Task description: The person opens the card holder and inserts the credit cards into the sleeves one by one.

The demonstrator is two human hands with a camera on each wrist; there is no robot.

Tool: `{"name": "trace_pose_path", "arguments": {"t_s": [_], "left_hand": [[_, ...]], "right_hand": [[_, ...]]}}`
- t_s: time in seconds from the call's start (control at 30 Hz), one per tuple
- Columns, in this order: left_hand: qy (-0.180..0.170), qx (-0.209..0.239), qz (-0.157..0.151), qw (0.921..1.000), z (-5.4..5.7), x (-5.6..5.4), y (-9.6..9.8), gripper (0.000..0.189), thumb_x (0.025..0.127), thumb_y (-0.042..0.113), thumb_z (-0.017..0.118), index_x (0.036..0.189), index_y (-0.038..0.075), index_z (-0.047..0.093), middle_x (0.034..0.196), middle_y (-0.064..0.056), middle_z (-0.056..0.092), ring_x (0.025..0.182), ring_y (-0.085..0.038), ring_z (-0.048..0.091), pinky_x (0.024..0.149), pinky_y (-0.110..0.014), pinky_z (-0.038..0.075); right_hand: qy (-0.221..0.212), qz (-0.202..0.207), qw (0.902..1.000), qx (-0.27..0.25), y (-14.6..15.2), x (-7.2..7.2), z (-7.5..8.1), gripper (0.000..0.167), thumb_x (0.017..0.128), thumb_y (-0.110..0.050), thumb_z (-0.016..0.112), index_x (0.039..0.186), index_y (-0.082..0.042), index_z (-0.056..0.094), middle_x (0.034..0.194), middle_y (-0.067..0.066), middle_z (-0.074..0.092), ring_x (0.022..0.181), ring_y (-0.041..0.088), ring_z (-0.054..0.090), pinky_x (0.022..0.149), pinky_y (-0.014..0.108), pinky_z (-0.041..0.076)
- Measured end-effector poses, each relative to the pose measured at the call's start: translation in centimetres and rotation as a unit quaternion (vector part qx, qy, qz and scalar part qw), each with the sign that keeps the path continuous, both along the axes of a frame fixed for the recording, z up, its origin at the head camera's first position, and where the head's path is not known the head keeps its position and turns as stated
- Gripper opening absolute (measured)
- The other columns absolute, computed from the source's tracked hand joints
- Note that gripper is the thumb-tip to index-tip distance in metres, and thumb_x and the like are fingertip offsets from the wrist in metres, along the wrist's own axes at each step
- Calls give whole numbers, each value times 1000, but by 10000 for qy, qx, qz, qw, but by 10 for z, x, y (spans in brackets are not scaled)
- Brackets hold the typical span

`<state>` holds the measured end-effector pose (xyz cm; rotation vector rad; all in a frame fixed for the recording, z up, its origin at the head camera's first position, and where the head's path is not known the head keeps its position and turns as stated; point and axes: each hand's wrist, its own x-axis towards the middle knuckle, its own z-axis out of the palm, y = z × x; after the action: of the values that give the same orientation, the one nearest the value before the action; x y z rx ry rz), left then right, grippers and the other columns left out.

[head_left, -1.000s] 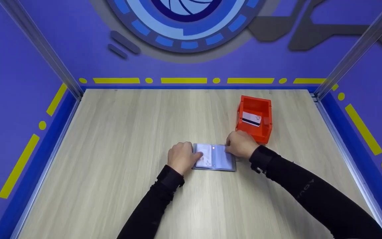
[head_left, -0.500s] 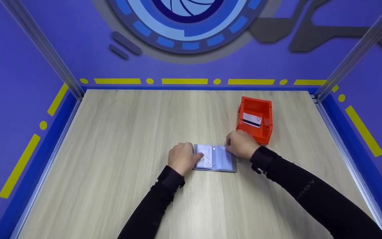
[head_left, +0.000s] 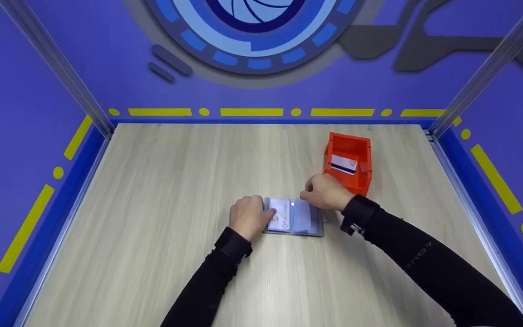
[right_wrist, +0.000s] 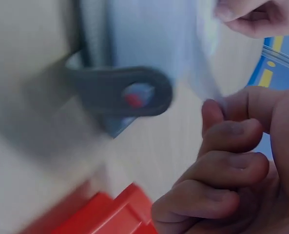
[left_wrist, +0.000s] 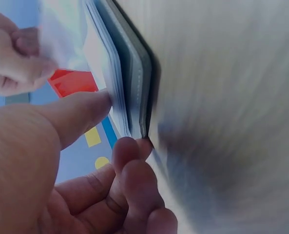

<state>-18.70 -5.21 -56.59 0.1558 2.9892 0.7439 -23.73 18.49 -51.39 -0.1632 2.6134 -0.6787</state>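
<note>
A small grey card holder point(head_left: 319, 234) lies spread on the table, its clear sleeves facing up. White cards point(head_left: 280, 218) fill the left side. My left hand point(head_left: 246, 215) grips the left edge, thumb on top of the sleeves and fingers at the cover's edge, as the left wrist view shows. Over the right side, my right hand point(head_left: 327, 193) pinches the upper corner of a clear sleeve point(right_wrist: 202, 73) between thumb and index finger, lifting it off the cover. A strap point(right_wrist: 103, 92) with a round snap sticks out from the holder's right side.
Behind the right hand stands a red bin point(head_left: 352, 144) holding a white card with a black stripe point(head_left: 344, 164). Blue-purple panels point(head_left: 261, 97) with yellow marks enclose the wood-grain table point(head_left: 175, 172) at the back and both sides.
My right hand has moved slightly left and up, raising the clear sleeve from the right side. The left hand keeps its place on the holder.
</note>
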Motion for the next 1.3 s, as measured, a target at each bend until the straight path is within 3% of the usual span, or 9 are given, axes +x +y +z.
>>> {"name": "trace_pose_path", "arguments": {"t_s": [0.3, 0.5, 0.73, 1.03, 1.3], "left_hand": [[157, -33, -34, 9999, -1, 0, -1, 49, 97, 44, 83, 67, 18, 55, 69, 2, 56, 62, -16, 51, 56, -37, 39], [249, -44, -32, 9997, 0, 0, -1, 44, 99, 40, 80, 67, 16, 62, 69, 0, 62, 63, -17, 56, 57, -39, 43], [402, 5, 39, 9992, 0, 0, -1, 36, 101, 30, 77, 70, 14, 69, 71, -4, 68, 63, -19, 58, 57, -39, 46], [403, 38, 21, 9992, 0, 1, 1, 40, 103, 29, 73, 67, 15, 63, 69, -2, 63, 61, -18, 53, 55, -38, 41], [254, 43, -42, 9997, -1, 0, -1, 57, 98, 45, 81, 61, 21, 45, 63, 4, 49, 57, -15, 45, 53, -34, 33]], "right_hand": [[81, 293, 9969, -728, -18, -4, 0, 29, 106, -29, 67, 101, -5, 84, 80, -2, 63, 78, 20, 57, 69, 31, 43], [-108, 209, 9955, -913, -29, -8, -4, 26, 104, -28, 68, 102, -9, 85, 85, -2, 68, 81, 19, 59, 71, 30, 44], [-44, 423, 9963, -740, -49, -13, -17, 23, 100, -23, 70, 87, -8, 83, 68, -8, 59, 66, 12, 52, 61, 26, 39], [27, 302, 9984, -471, -59, -14, -31, 21, 100, -23, 73, 88, -10, 85, 70, -6, 65, 65, 12, 57, 61, 25, 42], [62, 333, 9983, -475, -61, -12, -29, 22, 99, -23, 73, 87, -10, 85, 69, -6, 65, 64, 12, 55, 60, 25, 41]]}}
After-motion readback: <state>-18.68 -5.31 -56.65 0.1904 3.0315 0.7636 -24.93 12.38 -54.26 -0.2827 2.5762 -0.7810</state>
